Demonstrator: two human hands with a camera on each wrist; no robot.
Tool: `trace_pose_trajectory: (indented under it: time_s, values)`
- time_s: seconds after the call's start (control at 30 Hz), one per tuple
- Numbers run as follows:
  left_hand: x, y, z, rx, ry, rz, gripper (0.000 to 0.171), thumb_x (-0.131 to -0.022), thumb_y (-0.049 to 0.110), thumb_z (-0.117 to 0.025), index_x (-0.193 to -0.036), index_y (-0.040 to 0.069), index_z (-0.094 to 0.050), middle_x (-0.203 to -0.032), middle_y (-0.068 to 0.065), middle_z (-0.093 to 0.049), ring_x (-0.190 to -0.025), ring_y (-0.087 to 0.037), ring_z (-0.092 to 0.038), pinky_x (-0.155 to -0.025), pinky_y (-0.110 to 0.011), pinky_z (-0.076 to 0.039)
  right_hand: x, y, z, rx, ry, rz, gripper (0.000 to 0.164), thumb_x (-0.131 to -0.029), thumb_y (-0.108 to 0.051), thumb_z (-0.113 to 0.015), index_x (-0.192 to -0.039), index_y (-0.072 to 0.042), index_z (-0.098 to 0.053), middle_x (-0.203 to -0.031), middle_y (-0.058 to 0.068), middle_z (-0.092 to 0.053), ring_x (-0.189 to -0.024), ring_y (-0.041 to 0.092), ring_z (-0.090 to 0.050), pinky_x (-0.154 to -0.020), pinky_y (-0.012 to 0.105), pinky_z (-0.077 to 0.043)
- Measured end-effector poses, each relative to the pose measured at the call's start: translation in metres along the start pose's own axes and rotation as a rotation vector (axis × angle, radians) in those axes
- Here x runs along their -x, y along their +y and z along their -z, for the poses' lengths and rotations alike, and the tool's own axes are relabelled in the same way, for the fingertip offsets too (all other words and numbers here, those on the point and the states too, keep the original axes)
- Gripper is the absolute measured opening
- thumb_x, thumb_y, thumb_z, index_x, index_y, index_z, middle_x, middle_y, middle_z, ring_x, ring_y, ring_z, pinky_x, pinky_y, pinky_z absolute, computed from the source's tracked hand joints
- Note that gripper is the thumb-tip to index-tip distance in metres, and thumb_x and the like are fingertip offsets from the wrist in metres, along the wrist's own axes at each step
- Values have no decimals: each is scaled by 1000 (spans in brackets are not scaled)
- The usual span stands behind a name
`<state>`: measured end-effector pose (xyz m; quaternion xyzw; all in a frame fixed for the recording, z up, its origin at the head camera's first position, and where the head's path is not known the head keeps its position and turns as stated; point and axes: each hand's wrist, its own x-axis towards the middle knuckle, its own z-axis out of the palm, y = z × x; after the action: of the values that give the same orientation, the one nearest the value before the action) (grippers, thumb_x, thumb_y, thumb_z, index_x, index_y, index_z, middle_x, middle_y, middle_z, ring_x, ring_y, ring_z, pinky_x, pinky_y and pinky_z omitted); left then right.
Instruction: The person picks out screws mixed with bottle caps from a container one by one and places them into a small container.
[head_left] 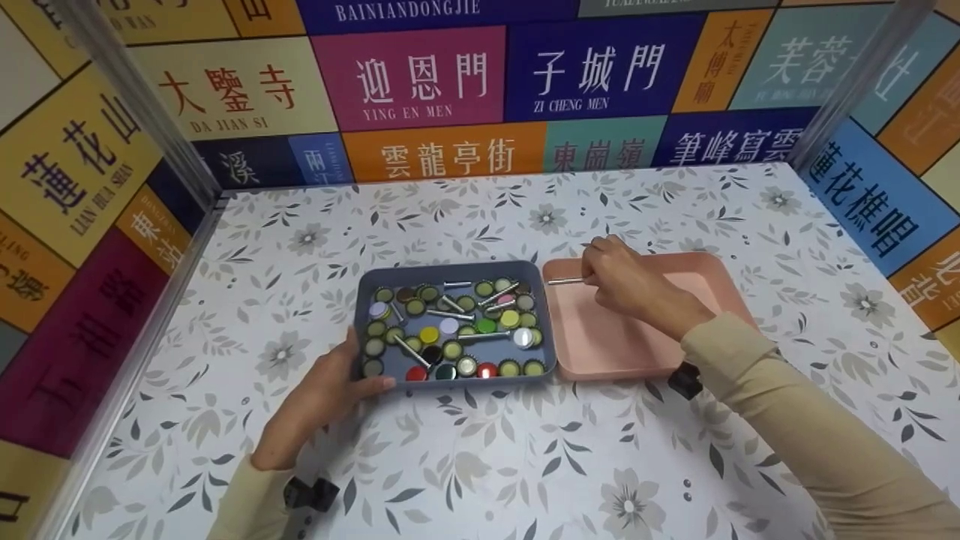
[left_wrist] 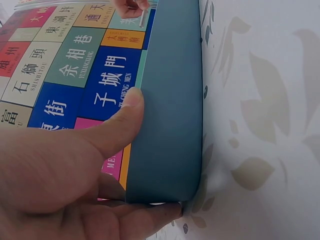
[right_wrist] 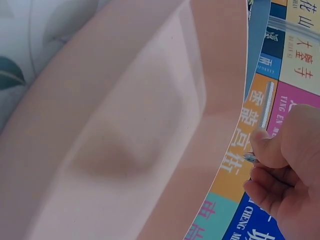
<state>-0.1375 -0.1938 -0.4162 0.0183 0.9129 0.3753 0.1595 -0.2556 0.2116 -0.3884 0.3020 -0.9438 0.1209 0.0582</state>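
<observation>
My left hand point(head_left: 322, 390) grips the front left corner of a blue-grey tray point(head_left: 450, 273), thumb over the rim and fingers around the outer side, as the left wrist view shows. Bottle caps in several colours and silver screws lie mixed in that tray. Above the pink tray point(head_left: 622, 345), near its back left part, my right hand point(head_left: 622, 277) pinches a silver screw point(head_left: 566, 281) between thumb and fingers. The screw's threaded shank point(right_wrist: 266, 105) sticks out past the thumb in the right wrist view. Bare pink floor shows inside the pink tray, with the hand's shadow on it.
Both trays stand side by side on a white tabletop point(head_left: 465, 465) with a grey leaf and flower print. Panels with large characters point(head_left: 427, 79) rise behind and at both sides. Clear upright strips point(head_left: 154, 90) mark the back corners.
</observation>
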Motion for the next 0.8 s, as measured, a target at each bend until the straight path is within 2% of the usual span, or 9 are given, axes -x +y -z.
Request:
trace_pose_trajectory:
  time_s: [0.13,0.4,0.67,0.8]
  values:
    - [-1,0,0,1,2,-1,104,-93,29,-72,-155,-10,2,-156,-33,-33,-145,-45,-35,-122,-55,-27,-2,4,1,17,-29,-32,6,-83,8,-63,-88,5,-63,-89,19,-61,-88,37,-55,-80,47,-50]
    - [-1,0,-1,6,-3,2,106,-92,30,-73,-156,-9,2,-157,-32,-32,-147,-44,-33,-122,-54,-27,-6,13,0,-9,-62,-38,2,-85,6,-65,-86,7,-63,-88,20,-60,-88,39,-58,-78,49,-53]
    - [0,0,0,8,0,8,106,-92,30,-73,-156,-8,2,-156,-32,-34,-144,-44,-38,-122,-54,-28,-11,18,0,7,-122,-55,9,-77,13,-62,-84,7,-66,-84,19,-60,-82,35,-60,-75,47,-55]
    - [0,1,-1,10,7,-2,106,-91,29,-73,-156,-9,1,-156,-33,-34,-144,-44,-38,-121,-55,-29,-15,17,1,16,-157,-56,7,-81,11,-64,-85,7,-68,-85,20,-61,-82,36,-62,-75,47,-56]
